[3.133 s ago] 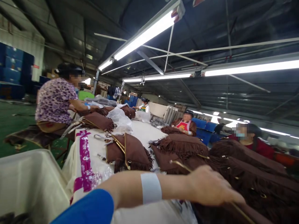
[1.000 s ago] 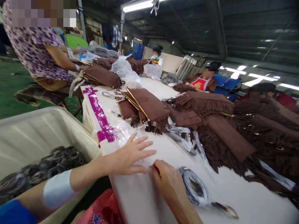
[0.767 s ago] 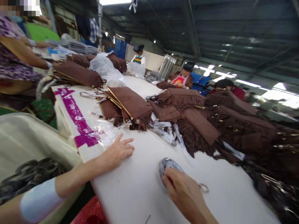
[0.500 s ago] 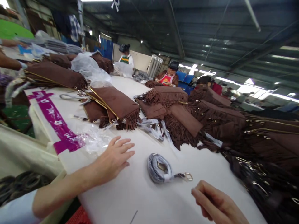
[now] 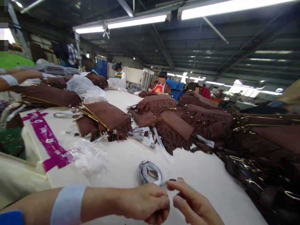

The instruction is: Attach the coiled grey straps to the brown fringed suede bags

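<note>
A coiled bag strap [image 5: 142, 175] in grey wrapping lies on the white table [image 5: 201, 168], its metal clasp partly hidden behind my right hand. Just in front of the coil is my left hand [image 5: 148, 203], its fingers curled closed. Whatever those fingers hold, if anything, is out of sight. My right hand [image 5: 198, 203] is close beside it on the right, with thumb and forefinger apart and nothing visible between them. The forefinger's tip overlaps the strap's end in view; I cannot tell whether it touches.
Brown fringed bags [image 5: 110, 117] lie beyond the strap, with more bags [image 5: 208, 118] heaped to the right. Dark straps with metal rings [image 5: 248, 175] line the right edge. Clear plastic [image 5: 89, 156] lies by purple tape [image 5: 50, 140]. Another person's arm [image 5: 21, 76] reaches in at far left.
My left hand has moved right and toward me, from spread fingers to curled ones. My right hand has come in beside it, near the strap. The view has tilted upward.
</note>
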Tool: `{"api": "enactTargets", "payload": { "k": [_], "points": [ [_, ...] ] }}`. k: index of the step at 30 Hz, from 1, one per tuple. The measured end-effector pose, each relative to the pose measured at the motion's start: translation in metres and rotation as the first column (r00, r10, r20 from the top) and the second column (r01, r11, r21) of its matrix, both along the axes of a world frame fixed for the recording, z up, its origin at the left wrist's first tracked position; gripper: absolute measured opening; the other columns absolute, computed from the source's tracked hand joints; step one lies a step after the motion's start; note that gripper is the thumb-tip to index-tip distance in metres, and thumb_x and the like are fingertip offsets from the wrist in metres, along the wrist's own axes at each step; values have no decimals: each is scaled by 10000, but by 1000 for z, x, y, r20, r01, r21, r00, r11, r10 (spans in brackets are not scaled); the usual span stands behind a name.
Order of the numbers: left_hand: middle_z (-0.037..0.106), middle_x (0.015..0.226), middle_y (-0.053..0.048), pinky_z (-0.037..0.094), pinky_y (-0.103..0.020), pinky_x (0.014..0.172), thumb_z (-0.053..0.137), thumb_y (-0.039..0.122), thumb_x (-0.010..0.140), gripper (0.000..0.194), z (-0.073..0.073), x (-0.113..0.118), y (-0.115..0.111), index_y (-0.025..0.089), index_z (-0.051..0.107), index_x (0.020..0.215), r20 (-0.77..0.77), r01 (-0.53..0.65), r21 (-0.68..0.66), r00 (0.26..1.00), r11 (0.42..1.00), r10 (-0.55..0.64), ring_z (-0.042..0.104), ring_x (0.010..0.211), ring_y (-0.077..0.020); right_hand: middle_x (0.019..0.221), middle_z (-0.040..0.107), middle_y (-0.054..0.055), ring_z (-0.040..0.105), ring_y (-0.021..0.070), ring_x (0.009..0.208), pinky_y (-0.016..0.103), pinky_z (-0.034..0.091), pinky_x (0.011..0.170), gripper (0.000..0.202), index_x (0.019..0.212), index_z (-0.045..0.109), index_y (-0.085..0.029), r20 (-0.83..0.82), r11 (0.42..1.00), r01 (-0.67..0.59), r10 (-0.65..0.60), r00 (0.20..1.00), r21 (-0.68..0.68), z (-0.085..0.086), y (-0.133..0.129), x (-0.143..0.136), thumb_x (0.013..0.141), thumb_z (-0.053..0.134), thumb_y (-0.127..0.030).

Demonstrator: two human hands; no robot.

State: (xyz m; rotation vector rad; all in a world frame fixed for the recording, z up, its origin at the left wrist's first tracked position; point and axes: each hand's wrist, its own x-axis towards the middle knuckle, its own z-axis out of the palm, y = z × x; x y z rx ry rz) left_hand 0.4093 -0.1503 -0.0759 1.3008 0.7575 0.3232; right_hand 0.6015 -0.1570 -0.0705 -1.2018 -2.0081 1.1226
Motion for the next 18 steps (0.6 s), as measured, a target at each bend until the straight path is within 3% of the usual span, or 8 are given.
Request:
{"api": "enactTargets", "payload": {
  "k": [5,7,8,10,12,13,16,18],
  "points": [
    [449,532,24,388,-210,466,353,202,893,293,-4,43,4,171,478,629,-101,198,19,975,980,-195,425,442,-95,653,604,4,556,157,650,239,445,602,280,663,666,-213,-73,999,-20,23,997,45,11,5,13,855,580,-397],
    [517,613,2,443,-234,538,369,188,890,243,3,52,12,176,498,685,-194,281,188,950,941,-245,508,536,-120,658,596,-2,523,142,609,239,435,570,287,669,658,-207,-119,998,54,-51,992,26,18,8,29,853,589,-416],
    [571,703,-16,474,-259,604,422,211,883,175,6,54,18,180,525,745,-282,309,350,935,884,-215,558,629,-144,692,613,3,520,138,610,242,442,577,283,702,670,-207,-161,992,120,-114,980,27,22,10,38,853,594,-434],
    [624,932,-68,492,-326,755,566,272,834,106,10,56,32,186,564,896,-481,372,668,877,645,-7,596,856,-214,756,654,23,535,140,626,255,466,599,299,750,683,-204,-280,963,269,-254,926,15,30,13,57,831,624,-486],
    [608,1062,-124,473,-390,844,641,327,794,260,6,57,48,172,571,990,-592,465,778,768,422,244,574,988,-281,757,673,46,577,159,654,275,493,610,337,754,674,-195,-390,931,359,-356,849,-67,34,17,72,772,682,-531],
    [607,1069,-143,467,-411,853,629,336,806,262,1,58,55,159,576,992,-626,509,773,712,379,318,572,1001,-299,727,668,46,596,168,654,279,502,595,355,752,668,-190,-421,921,368,-386,821,-128,34,18,77,740,710,-542],
    [640,1021,-149,462,-411,826,511,212,861,152,-15,64,71,147,599,966,-669,563,743,642,363,374,599,952,-293,664,635,18,625,168,634,277,513,567,385,834,679,-174,-406,920,286,-377,832,-268,30,22,78,708,734,-535],
    [670,981,-132,459,-380,776,465,145,852,180,-21,67,79,153,620,942,-656,514,751,653,414,378,618,896,-274,643,621,-7,627,157,613,262,503,541,386,893,679,-170,-347,925,215,-322,881,-313,23,25,71,713,719,-509]
  ]
}}
